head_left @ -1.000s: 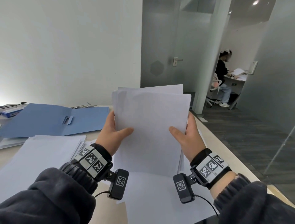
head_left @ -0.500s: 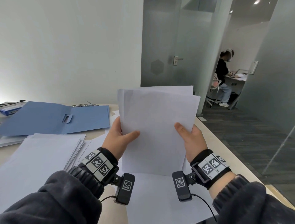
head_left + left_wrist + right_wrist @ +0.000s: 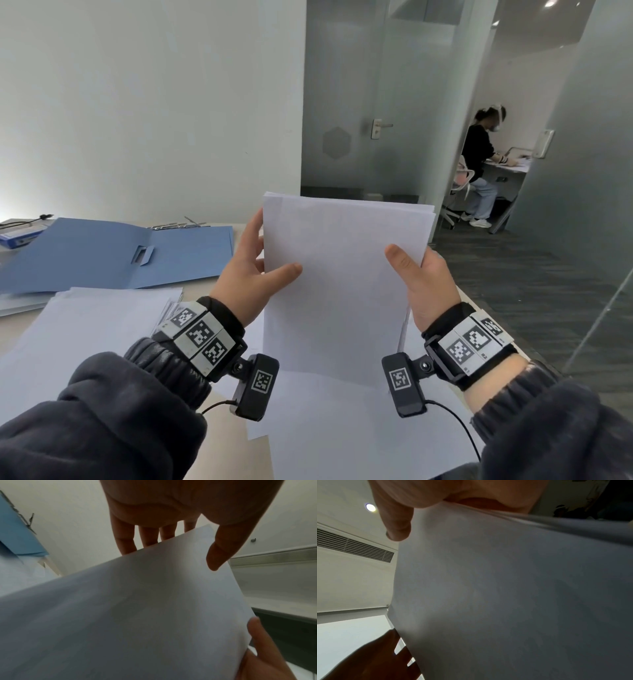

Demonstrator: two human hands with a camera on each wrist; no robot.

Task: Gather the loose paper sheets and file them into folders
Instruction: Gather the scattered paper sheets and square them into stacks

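Both hands hold an upright stack of white paper sheets (image 3: 342,274) above the pale table (image 3: 13,329), its bottom edge standing on more white sheets (image 3: 342,428) lying flat there. The left hand (image 3: 251,274) pinches the stack's left edge, thumb on the front and straight fingers behind. The right hand (image 3: 426,284) grips the right edge, thumb on the front, fingers hidden behind. An open blue card folder (image 3: 102,257) lies well to the left, with another loose pile of white paper (image 3: 85,329) just in front of it
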